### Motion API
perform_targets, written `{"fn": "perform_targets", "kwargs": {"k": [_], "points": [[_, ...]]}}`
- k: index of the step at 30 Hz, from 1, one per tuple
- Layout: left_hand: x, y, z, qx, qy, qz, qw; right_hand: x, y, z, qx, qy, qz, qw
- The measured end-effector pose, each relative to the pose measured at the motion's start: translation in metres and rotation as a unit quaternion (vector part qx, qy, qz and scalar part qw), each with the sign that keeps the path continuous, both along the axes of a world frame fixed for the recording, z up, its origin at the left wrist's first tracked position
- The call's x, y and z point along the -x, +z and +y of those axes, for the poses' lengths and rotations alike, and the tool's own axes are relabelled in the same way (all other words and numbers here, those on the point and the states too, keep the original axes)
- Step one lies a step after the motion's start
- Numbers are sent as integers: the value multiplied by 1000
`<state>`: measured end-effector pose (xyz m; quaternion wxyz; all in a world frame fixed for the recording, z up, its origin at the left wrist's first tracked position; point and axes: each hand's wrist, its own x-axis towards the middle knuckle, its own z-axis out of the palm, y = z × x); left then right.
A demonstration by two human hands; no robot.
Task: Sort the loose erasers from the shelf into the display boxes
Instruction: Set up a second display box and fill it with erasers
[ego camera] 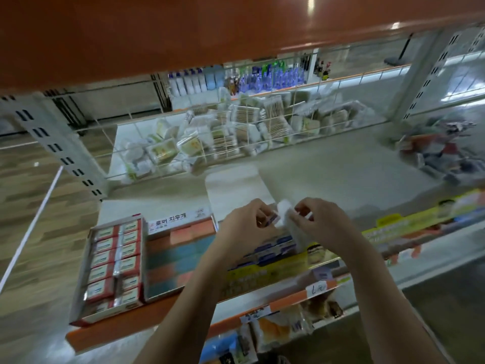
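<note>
Both my hands meet above the shelf's front middle. My left hand (248, 223) curls round a small eraser with a dark blue sleeve (270, 221). My right hand (319, 219) pinches a white eraser (286, 210) whose end sticks up between the two hands. Under them stands a display box of blue-and-white erasers (273, 250), partly hidden by my wrists. To its left is a box of orange and teal erasers (178, 254), and further left a red display box (115, 264) packed with red-sleeved erasers.
A pile of loose packets (441, 153) lies at the shelf's back right. A wire divider (183, 143) fences off cotton swab packs behind. The orange shelf above (183, 30) overhangs close. A white box lid (236, 190) stands behind my hands.
</note>
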<state>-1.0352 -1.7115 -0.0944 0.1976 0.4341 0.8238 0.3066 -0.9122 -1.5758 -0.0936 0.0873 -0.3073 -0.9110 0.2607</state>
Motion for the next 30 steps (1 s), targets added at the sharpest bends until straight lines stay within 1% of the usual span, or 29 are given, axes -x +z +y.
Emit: {"fn": "perform_targets", "kwargs": {"k": [4, 11, 18, 25, 28, 30], "points": [[-10, -5, 12, 3, 60, 35, 998, 0, -8, 8, 19, 64, -33, 997], [-23, -8, 24, 47, 66, 71, 994, -4, -8, 13, 29, 105, -9, 994], [-23, -11, 22, 72, 57, 118, 989, -3, -7, 11, 54, 95, -14, 994], [-19, -9, 23, 103, 17, 187, 977, -3, -4, 4, 47, 62, -25, 997], [-17, -10, 24, 131, -6, 215, 968, -3, -2, 1, 38, 54, -34, 997], [-16, -10, 24, 147, -25, 215, 965, -3, 1, 0, 38, 47, -40, 997]]}}
